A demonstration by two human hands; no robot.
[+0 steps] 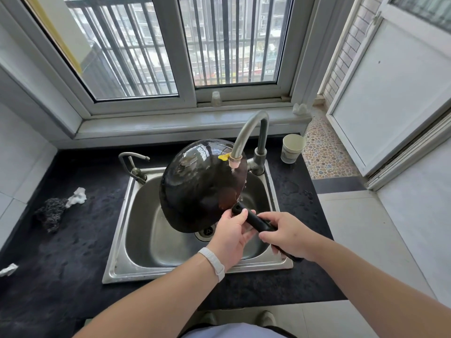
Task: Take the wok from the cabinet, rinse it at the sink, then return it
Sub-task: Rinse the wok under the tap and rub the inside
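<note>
A dark wok [200,184] is held tilted over the steel sink [151,240], its rounded underside facing the viewer, its far edge under the curved faucet [249,132]. The right hand [288,235] is wrapped around the black handle [256,222]. The left hand [231,230] curls around the handle just beside the wok. A paper cup [291,148] stands far right on the black tabletop [61,240].

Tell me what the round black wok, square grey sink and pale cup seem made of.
Round black wok: likely seasoned iron or steel, glossy wet reflections. Square grey sink: stainless steel, dull brushed sheen. Pale cup: probably paper, matte, thin wall.
</note>
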